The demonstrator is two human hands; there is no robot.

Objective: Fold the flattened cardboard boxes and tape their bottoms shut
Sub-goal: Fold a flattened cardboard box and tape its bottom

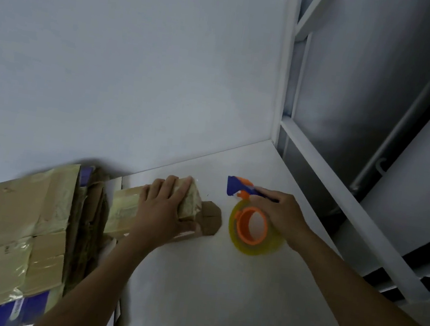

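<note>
Both your hands are over the white counter (206,284). Your left hand (164,208) presses flat, fingers straight, on a small taped cardboard box (122,211), hiding much of it. Your right hand (278,215) grips the tape dispenser (251,228) just beside it. Flattened boxes (16,232) at left are blurred and cut off.

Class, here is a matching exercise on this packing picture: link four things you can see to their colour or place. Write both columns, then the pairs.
Column one:
1 dispenser handle
2 tape hub
3 small box
4 table

Column two:
a under the left hand
b white
c blue
d orange

Pairs: 1c, 2d, 3a, 4b
</note>
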